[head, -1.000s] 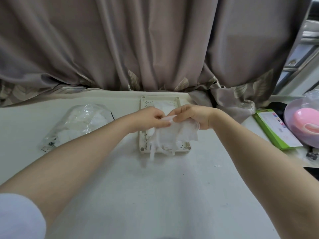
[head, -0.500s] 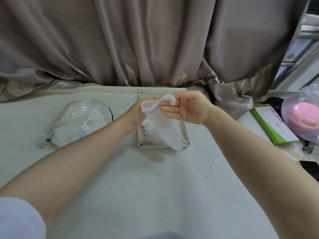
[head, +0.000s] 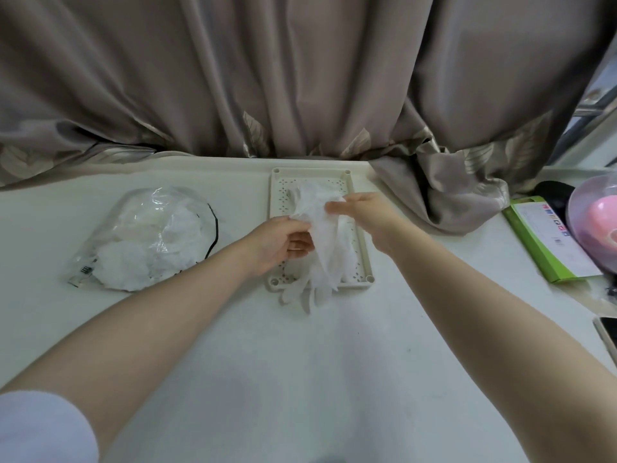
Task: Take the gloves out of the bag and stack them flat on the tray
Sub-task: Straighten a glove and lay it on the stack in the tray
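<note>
Both hands over the cream perforated tray at the table centre. Left hand grips the translucent white glove w/ curled fingers at its left edge; right hand pinches its upper end. Glove drapes down the tray, its fingers hanging past the near rim onto the table. Clear plastic bag w/ more white gloves lies well left of tray. Far right: green box, pink item under a clear dome. Grey curtain behind.

White table: perforated tray at twelve o'clock, clear glove bag at ten, green box at two.
</note>
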